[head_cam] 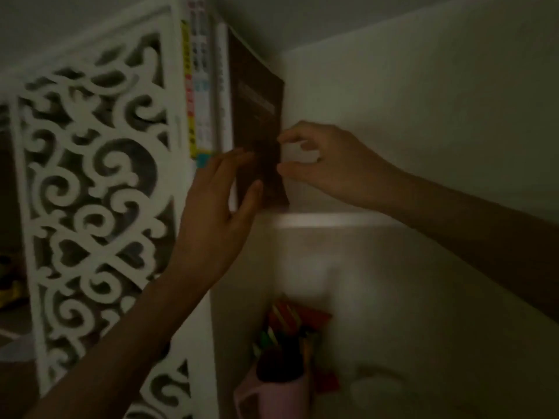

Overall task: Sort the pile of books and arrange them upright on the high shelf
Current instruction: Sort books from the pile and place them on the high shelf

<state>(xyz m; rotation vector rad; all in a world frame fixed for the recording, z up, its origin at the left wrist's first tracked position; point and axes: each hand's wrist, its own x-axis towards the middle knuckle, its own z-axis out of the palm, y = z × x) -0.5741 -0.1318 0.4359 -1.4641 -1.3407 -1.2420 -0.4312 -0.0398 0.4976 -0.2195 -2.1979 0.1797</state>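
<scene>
— How is the grip set?
— The brown book point(257, 116) is pinched by the right hand point(326, 164) and steadied by the flat left hand point(217, 204), upright on the high shelf point(326, 220).
— Next?
— Probably it must be pressed against the white book point(223, 86).

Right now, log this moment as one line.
step: seating brown book upright on high shelf | left hand: steadying front edge | right hand: pinching back edge | beside: white book

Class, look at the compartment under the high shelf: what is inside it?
Under the high shelf stands a pink cup holding colourful pens, with a blurred pale round object beside it. The cup's bottom is cut off by the picture's lower edge.
</scene>
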